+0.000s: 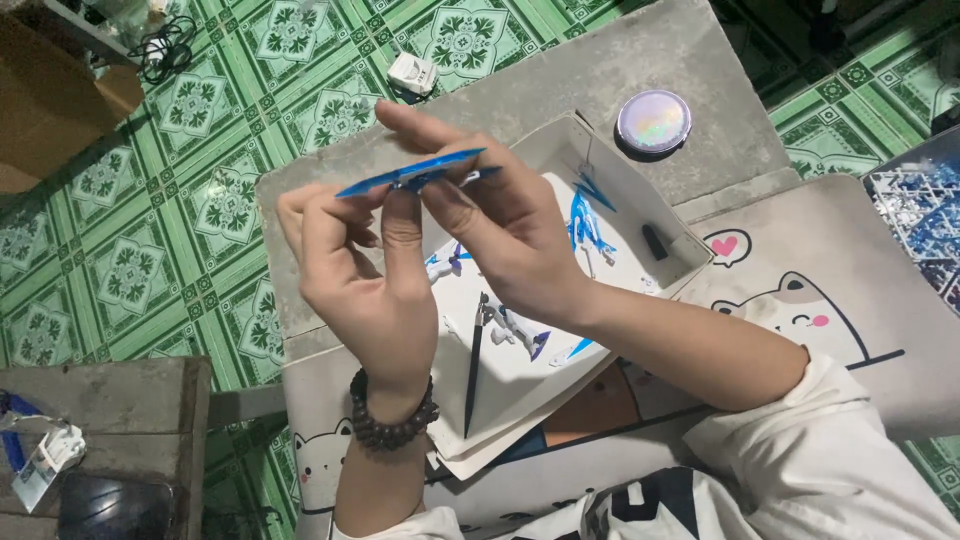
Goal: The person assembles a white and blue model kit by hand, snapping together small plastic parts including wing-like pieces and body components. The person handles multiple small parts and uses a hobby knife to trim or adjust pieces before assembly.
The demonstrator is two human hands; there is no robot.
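Both hands hold one thin, pointed blue plastic wing piece up in the air, above the near left corner of the white cardboard box lid. The left hand pinches its middle from below. The right hand pinches it from the other side, fingers closed on it. It looks very light and stiff, and its sharp tips could snap, I think. The thick middle is the safe place to hold. More small blue and white parts lie in the lid.
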